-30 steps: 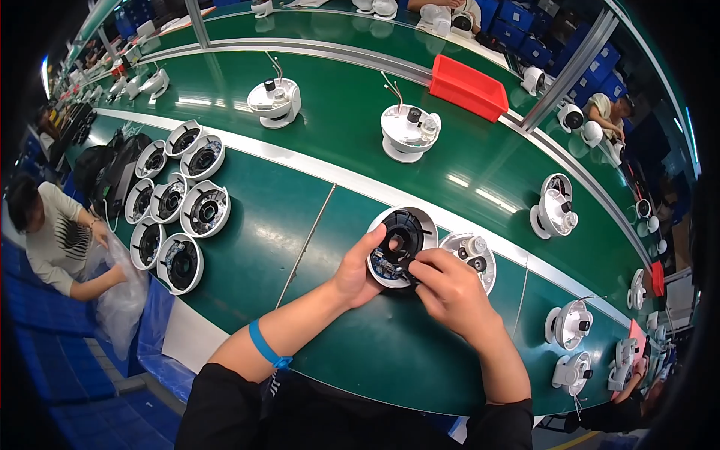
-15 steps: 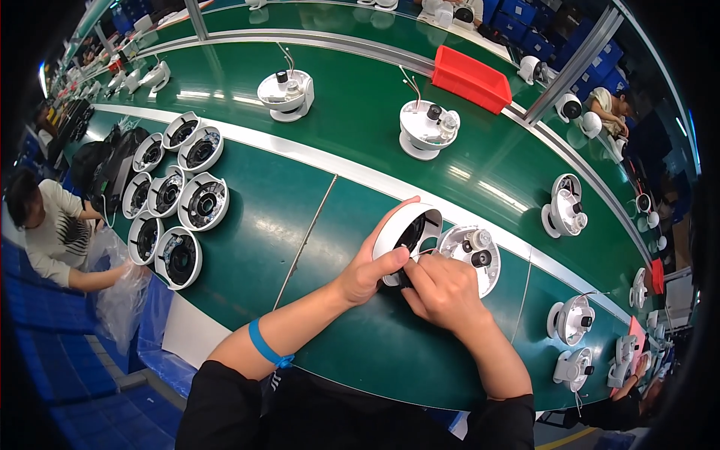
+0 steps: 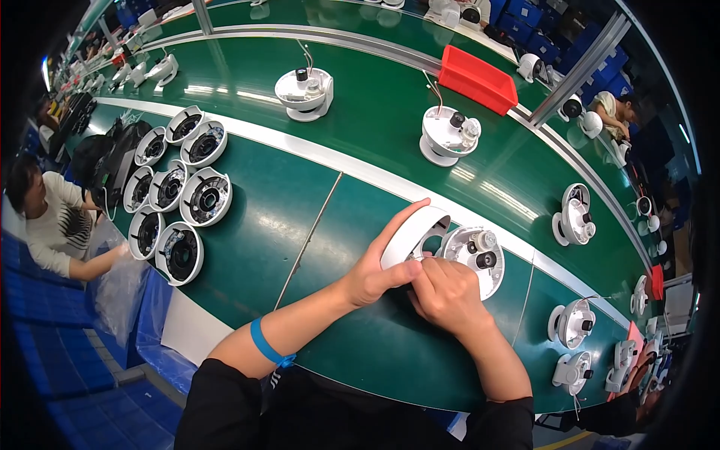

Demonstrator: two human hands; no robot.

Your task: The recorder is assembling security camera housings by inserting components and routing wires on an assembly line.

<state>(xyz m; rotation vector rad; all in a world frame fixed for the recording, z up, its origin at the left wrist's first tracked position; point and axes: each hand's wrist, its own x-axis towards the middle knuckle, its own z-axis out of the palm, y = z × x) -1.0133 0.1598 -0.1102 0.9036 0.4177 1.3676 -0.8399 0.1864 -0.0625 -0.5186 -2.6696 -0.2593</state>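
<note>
In my left hand (image 3: 379,274) is a white rounded camera housing (image 3: 409,238), tilted on its side, with the thumb over its near rim. My right hand (image 3: 450,292) is closed, its fingers pinched together against the housing's inner edge; what they grip is hidden, though a bit of thin pale wire shows beside them. Just behind my right hand, an open white camera body (image 3: 491,279) rests on the bench, with a black lens and a clear round part showing inside it. A blue band circles my left forearm.
Several white housings with black insides (image 3: 206,196) cluster on the green bench at left. Beyond the pale rail, camera bodies (image 3: 448,136) stand on a green belt near a red bin (image 3: 478,80). More bodies (image 3: 576,324) sit at right. A co-worker (image 3: 56,214) handles clear plastic at far left.
The camera bodies on the belt have shifted rightward. My left hand has turned the housing slightly, so less of its dark inside shows. My right hand stays pinched at its edge.
</note>
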